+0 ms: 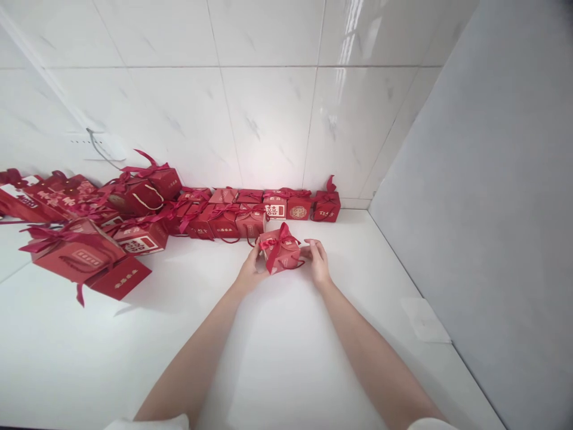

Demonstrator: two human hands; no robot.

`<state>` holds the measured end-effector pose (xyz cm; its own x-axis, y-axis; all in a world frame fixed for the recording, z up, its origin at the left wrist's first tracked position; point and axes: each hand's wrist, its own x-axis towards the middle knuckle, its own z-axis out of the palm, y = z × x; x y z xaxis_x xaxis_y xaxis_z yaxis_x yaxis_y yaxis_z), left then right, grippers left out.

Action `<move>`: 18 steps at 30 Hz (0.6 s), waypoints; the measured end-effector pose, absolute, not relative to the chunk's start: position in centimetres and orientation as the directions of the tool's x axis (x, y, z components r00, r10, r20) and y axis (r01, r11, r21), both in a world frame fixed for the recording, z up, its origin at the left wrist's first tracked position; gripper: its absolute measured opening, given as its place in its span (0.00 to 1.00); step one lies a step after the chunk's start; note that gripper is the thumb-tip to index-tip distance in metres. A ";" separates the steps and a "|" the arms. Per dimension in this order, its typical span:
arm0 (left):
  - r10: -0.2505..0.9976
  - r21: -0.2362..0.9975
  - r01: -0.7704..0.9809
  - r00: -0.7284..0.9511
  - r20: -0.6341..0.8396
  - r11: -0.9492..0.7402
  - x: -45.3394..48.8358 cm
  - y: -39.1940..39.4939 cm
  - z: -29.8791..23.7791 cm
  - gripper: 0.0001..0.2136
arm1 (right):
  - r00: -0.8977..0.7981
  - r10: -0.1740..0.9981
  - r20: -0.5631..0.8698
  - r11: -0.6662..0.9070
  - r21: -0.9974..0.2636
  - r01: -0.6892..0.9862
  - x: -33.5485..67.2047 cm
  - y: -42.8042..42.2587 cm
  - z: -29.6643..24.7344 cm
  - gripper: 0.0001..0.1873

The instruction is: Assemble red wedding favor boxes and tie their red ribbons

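Observation:
A small red gift box [286,255] with a dark red ribbon bow on top and a cord handle is in front of me, slightly tilted. My left hand [251,270] grips its left side, the fingers partly hidden behind the box. Close by its right side is my right hand [319,263], fingers apart and slightly bent toward the box and its cord; whether a fingertip touches cannot be made out. Just behind stands a row of similar red boxes [224,222], two deep in part, set along the wall.
At the left, more red gift boxes [76,254] are stacked and crowded together, some tilted. One box [326,206] ends the row on the right. A white tiled wall [268,119] closes the back, a grey panel [483,209] the right. A cable [101,152] hangs from a wall socket.

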<state>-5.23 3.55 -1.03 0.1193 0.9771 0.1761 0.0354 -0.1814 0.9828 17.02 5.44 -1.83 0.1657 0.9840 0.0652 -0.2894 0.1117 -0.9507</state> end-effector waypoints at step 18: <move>0.969 0.958 -0.225 -0.211 0.130 -0.178 -5.9 4.6 -1.1 0.25 | 0.043 0.994 0.096 0.105 -0.928 -0.358 17.5 5.7 -1.5 0.30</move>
<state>-5.86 4.59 -1.15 -0.2111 0.9687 0.1305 -0.2253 -0.1781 0.9579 17.47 5.66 -1.52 0.0429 0.9945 0.0956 -0.3582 0.1047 -0.9278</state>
